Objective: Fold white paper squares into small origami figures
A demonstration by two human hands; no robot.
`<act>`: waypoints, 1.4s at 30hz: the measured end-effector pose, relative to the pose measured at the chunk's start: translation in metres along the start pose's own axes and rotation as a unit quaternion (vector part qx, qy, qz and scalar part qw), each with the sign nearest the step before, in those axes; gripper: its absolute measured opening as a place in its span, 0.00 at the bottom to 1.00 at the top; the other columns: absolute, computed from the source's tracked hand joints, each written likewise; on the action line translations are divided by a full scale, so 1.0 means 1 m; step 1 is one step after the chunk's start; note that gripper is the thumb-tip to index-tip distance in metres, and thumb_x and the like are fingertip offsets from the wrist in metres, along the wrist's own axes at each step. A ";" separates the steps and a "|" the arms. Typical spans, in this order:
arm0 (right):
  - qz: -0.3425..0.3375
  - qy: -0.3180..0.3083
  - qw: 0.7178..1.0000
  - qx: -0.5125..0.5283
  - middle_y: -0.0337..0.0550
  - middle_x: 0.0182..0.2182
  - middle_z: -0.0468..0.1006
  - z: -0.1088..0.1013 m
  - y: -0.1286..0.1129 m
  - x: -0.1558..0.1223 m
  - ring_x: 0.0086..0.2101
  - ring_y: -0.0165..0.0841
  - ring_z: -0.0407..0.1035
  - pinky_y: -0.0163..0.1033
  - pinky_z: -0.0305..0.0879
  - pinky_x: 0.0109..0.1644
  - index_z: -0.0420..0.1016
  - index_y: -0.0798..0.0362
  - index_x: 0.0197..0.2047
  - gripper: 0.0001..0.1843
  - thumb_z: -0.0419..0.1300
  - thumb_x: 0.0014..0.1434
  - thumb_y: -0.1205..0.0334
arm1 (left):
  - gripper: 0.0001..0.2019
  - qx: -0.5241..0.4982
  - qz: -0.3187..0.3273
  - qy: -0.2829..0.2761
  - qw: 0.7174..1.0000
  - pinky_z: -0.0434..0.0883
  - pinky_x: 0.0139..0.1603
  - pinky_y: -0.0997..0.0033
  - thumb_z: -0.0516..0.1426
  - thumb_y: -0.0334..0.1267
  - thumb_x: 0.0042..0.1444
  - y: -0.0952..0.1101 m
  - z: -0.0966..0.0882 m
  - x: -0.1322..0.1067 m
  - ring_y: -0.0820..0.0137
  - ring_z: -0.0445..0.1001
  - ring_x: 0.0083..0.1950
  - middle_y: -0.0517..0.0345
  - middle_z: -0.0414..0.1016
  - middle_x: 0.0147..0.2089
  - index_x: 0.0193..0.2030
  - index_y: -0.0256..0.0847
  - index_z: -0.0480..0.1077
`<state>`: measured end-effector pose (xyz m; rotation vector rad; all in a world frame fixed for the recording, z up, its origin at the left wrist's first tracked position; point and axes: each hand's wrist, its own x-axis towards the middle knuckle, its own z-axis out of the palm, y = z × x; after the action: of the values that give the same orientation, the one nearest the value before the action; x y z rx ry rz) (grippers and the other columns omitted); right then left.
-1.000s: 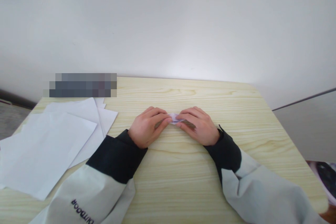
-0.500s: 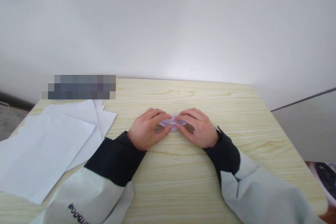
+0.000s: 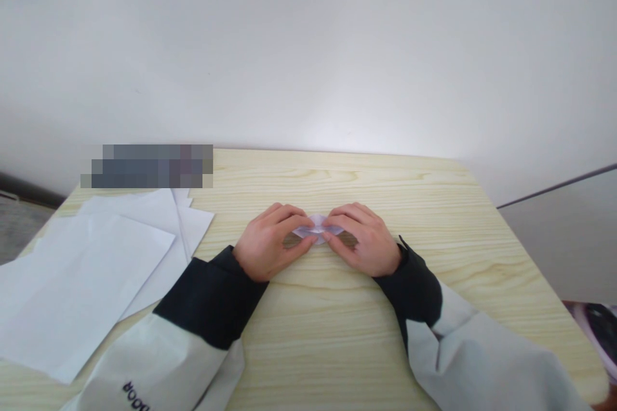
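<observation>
A small piece of folded white paper (image 3: 318, 221) is held between my two hands over the middle of the table. My left hand (image 3: 274, 241) pinches its left side between thumb and fingers. On the right side, my right hand (image 3: 364, 239) grips it the same way, the thumbs close together at the near edge. The paper bulges into a shallow, pointed oval with a fold across its middle. My fingers cover both of its ends.
Several loose white sheets (image 3: 81, 282) lie overlapping on the left of the wood-grain table (image 3: 318, 347). Behind them is a blurred-out dark object (image 3: 149, 167). A white wall (image 3: 308, 45) rises at the table's far edge. A dark round-looking thing (image 3: 602, 327) shows at the lower right.
The paper's middle appears spread slightly wider, with more of its far edge showing between my fingertips. Both hands keep their hold. The whole view has shifted slightly.
</observation>
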<state>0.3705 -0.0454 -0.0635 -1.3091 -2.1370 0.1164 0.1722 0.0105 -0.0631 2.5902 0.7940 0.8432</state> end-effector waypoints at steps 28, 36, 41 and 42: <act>-0.007 -0.004 1.000 0.002 0.46 0.36 0.76 -0.001 0.000 0.000 0.36 0.36 0.68 0.42 0.65 0.42 0.73 0.54 0.39 0.08 0.55 0.55 0.65 | 0.09 0.007 -0.005 -0.013 1.000 0.70 0.43 0.66 0.55 0.39 0.55 0.001 0.002 -0.001 0.66 0.71 0.41 0.53 0.75 0.40 0.40 0.39 0.73; -0.005 -0.005 1.000 0.023 0.46 0.37 0.77 -0.002 0.004 0.000 0.37 0.36 0.68 0.43 0.65 0.43 0.72 0.54 0.42 0.10 0.55 0.56 0.64 | 0.10 -0.020 -0.040 -0.016 0.999 0.69 0.46 0.66 0.55 0.38 0.55 0.004 0.000 0.001 0.66 0.71 0.43 0.53 0.74 0.41 0.43 0.39 0.71; -0.009 -0.009 0.999 0.042 0.44 0.38 0.77 -0.001 0.009 -0.002 0.37 0.34 0.69 0.42 0.65 0.43 0.69 0.53 0.45 0.12 0.57 0.58 0.59 | 0.12 -0.025 -0.068 -0.006 0.997 0.70 0.43 0.68 0.56 0.40 0.55 0.002 -0.004 -0.001 0.68 0.72 0.41 0.54 0.74 0.40 0.45 0.37 0.69; 0.000 -0.003 0.999 0.044 0.44 0.38 0.77 -0.001 0.010 -0.002 0.36 0.34 0.69 0.41 0.65 0.42 0.68 0.53 0.45 0.13 0.57 0.58 0.58 | 0.14 -0.028 -0.076 -0.005 0.997 0.70 0.41 0.70 0.57 0.41 0.55 0.000 -0.005 -0.001 0.69 0.72 0.38 0.54 0.73 0.39 0.45 0.37 0.68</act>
<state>0.3796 -0.0422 -0.0674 -1.2593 -2.1124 0.2104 0.1681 0.0098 -0.0594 2.4471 0.9389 0.7960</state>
